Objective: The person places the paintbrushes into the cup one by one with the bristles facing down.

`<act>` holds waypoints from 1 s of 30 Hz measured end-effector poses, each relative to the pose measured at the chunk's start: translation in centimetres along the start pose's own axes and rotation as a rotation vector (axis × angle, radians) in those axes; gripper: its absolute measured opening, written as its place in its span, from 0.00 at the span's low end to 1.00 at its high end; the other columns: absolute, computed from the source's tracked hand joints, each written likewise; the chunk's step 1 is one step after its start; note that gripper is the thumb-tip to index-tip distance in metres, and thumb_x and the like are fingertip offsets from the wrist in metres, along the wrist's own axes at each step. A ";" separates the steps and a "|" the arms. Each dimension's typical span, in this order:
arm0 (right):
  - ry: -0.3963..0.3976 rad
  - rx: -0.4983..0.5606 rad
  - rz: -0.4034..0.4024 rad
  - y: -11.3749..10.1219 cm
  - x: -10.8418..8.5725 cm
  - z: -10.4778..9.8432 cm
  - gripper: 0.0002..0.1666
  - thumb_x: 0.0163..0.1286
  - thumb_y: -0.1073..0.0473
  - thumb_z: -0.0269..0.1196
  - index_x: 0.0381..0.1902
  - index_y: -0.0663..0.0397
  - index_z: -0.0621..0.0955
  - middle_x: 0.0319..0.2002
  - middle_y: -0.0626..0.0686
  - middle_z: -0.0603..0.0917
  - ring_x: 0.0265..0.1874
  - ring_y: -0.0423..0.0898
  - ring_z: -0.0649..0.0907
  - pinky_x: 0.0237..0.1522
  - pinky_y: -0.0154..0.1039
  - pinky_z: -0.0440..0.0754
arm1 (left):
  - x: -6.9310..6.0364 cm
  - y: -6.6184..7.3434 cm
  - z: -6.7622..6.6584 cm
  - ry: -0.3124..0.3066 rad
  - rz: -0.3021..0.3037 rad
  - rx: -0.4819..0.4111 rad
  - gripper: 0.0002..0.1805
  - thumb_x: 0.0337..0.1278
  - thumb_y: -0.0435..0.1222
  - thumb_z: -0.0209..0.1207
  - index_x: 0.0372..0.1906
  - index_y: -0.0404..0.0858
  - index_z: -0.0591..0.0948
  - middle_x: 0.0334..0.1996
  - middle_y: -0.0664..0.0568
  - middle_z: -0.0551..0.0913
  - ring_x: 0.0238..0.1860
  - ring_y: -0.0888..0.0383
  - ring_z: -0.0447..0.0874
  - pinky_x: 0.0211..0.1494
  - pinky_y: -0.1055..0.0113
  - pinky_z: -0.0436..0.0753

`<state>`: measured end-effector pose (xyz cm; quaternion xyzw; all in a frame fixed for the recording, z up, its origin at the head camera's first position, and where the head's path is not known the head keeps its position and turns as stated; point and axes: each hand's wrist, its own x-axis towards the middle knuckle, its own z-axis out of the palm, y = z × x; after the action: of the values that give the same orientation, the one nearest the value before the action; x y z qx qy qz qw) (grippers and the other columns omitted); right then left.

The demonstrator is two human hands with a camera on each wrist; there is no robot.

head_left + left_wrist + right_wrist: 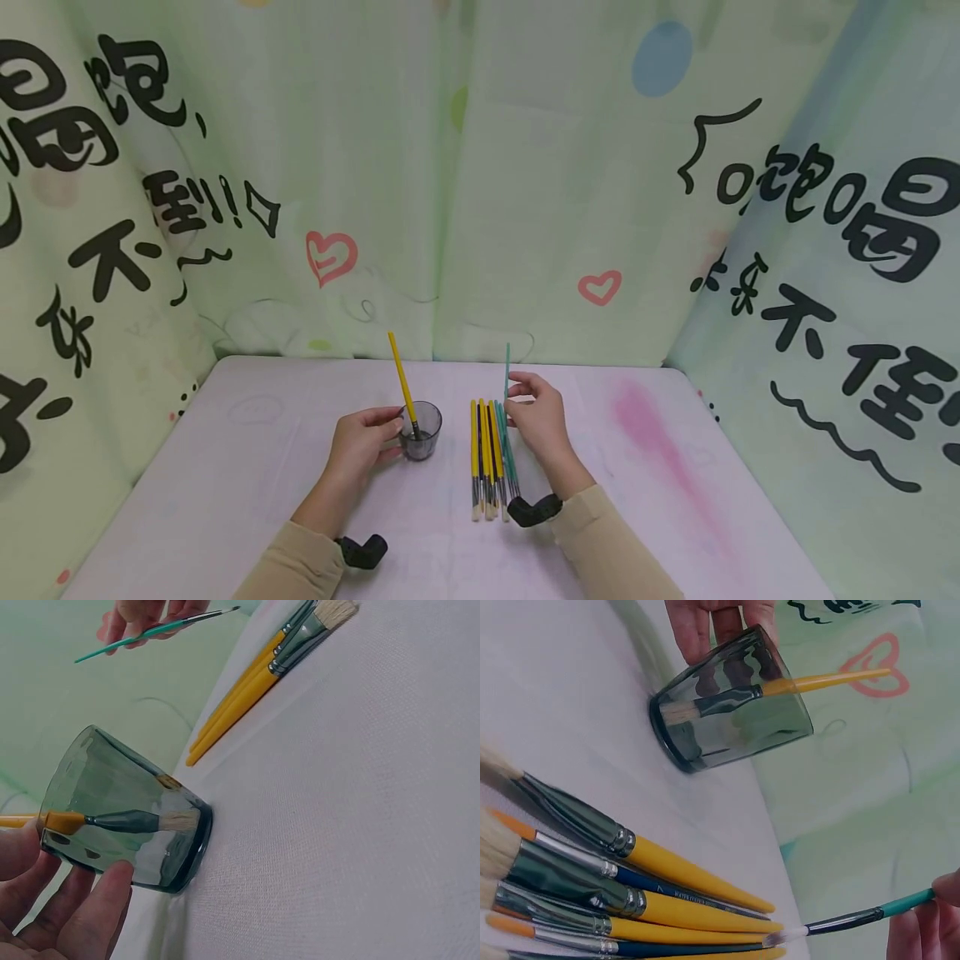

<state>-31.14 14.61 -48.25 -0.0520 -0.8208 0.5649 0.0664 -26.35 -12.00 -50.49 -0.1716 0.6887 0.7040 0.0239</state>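
A dark transparent glass (422, 447) stands on the table with one yellow-handled brush (401, 371) leaning in it, bristles down. The left hand (358, 446) holds the glass from its left side, fingers and thumb around the wall, as the left wrist view also shows the glass (127, 795). Raised above the table, a thin green brush (909, 901) is pinched in the right hand (537, 414), its bristle end pointing down. Below and left of that hand, several yellow, dark blue and green brushes (483, 442) lie side by side, bristles toward the person.
The table (285, 483) has a light cloth with a pink stain (652, 425) at the right. Curtains (525, 208) with dark lettering and red hearts hang behind and at both sides. A black wrist device (534, 510) sits by the right sleeve, another (363, 552) by the left.
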 end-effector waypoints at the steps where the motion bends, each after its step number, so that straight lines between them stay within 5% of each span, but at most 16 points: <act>1: -0.002 0.014 -0.007 -0.1 0.0 0.1 0.26 0.71 0.67 0.67 0.66 0.48 0.83 0.47 0.56 0.84 0.35 0.48 0.85 0.37 0.37 0.94 | 0.0 0.0 0.0 -0.001 0.000 0.000 0.16 0.72 0.30 0.66 0.61 0.32 0.87 0.57 0.37 0.85 0.54 0.48 0.88 0.52 0.53 0.95; 8: -0.051 0.123 -0.046 -1.4 -0.1 0.3 0.27 0.71 0.69 0.66 0.66 0.49 0.83 0.48 0.57 0.84 0.36 0.47 0.84 0.34 0.33 0.91 | 0.0 0.0 0.0 0.003 -0.002 0.002 0.16 0.72 0.30 0.66 0.60 0.33 0.87 0.56 0.38 0.86 0.53 0.48 0.88 0.52 0.54 0.95; 15: -0.088 0.193 -0.090 -3.5 -0.3 0.9 0.27 0.71 0.71 0.66 0.67 0.53 0.83 0.47 0.57 0.83 0.35 0.48 0.84 0.37 0.39 0.93 | -0.1 0.0 0.1 0.006 -0.003 0.000 0.16 0.72 0.29 0.65 0.60 0.33 0.88 0.56 0.38 0.86 0.53 0.48 0.88 0.52 0.55 0.95; 30: -0.094 0.281 -0.133 -5.7 -0.3 2.6 0.26 0.71 0.72 0.67 0.65 0.52 0.84 0.47 0.56 0.83 0.34 0.45 0.85 0.36 0.36 0.93 | -0.2 0.1 0.0 0.006 0.001 0.008 0.17 0.72 0.30 0.65 0.61 0.33 0.87 0.57 0.37 0.85 0.54 0.47 0.88 0.54 0.53 0.94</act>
<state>-31.39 10.12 -43.84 0.0387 -0.7375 0.6704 0.0720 -26.16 -11.93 -50.37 -0.1731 0.6919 0.7006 0.0222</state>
